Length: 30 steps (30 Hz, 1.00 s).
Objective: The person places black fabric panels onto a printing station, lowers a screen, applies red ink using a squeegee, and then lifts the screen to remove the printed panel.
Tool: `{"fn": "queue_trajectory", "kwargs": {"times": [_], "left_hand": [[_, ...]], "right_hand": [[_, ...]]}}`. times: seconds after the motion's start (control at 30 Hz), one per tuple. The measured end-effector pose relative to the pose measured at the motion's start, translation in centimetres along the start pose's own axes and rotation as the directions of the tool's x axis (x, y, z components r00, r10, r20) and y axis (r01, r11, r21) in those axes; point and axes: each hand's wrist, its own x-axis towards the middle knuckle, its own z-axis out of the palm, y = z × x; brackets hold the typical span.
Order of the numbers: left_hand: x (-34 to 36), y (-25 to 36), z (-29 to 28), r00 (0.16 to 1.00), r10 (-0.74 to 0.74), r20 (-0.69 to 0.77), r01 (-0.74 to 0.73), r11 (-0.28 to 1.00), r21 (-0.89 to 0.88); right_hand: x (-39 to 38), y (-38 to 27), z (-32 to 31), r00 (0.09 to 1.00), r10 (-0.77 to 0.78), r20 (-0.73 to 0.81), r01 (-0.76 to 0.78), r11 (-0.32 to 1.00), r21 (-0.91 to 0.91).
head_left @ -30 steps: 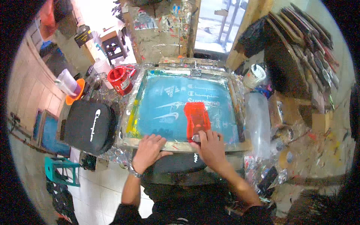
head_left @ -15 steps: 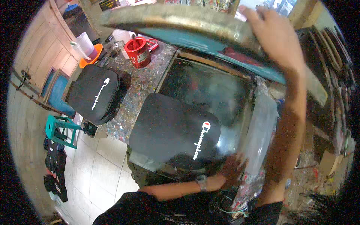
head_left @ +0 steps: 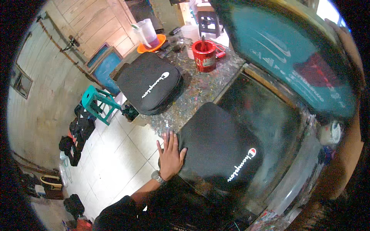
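Note:
A black fabric panel (head_left: 216, 142) with white script lettering and a red mark lies flat on a dark glassy board (head_left: 269, 115). At its left edge is my left hand (head_left: 170, 159), open with fingers spread, the thumb over or touching the edge. A printing screen (head_left: 266, 34) with teal mesh, pale stencil marks and a red patch stands tilted up at the far right. My right forearm (head_left: 348, 169) runs up along the right rim beside this screen; the right hand itself does not show.
A stack of similar black panels (head_left: 148, 82) sits on the paint-spattered table (head_left: 200, 88). Behind it stand a red paint pot (head_left: 205, 61) and a clear jug (head_left: 145, 32) in an orange dish (head_left: 162, 39). A green stool (head_left: 96, 102) stands on the white tiled floor (head_left: 111, 154) at left.
The screen has swung up higher, showing its mesh side. My left hand has moved from the panel's right side to its left edge. The view has turned to the left.

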Motion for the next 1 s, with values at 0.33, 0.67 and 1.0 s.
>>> {"fn": "queue_trajectory", "kwargs": {"times": [0.33,0.67,1.0], "left_hand": [[4.7,9.4,-8.2,0.994,0.094,0.052,0.049,0.027,-0.998],[22.9,-6.8,-18.6,0.975,-0.221,0.006,-0.138,-0.63,-0.765],[20.4,-12.8,-10.5,0.655,-0.128,-0.744,-0.357,0.816,-0.455]], "right_hand": [[2.0,7.0,4.1,0.991,-0.073,0.111,0.095,0.974,-0.205],[1.4,4.5,2.4,0.961,0.223,0.164,-0.245,0.961,0.13],[-2.1,-0.1,-2.3,0.995,0.087,-0.054,-0.083,0.995,0.06]]}}
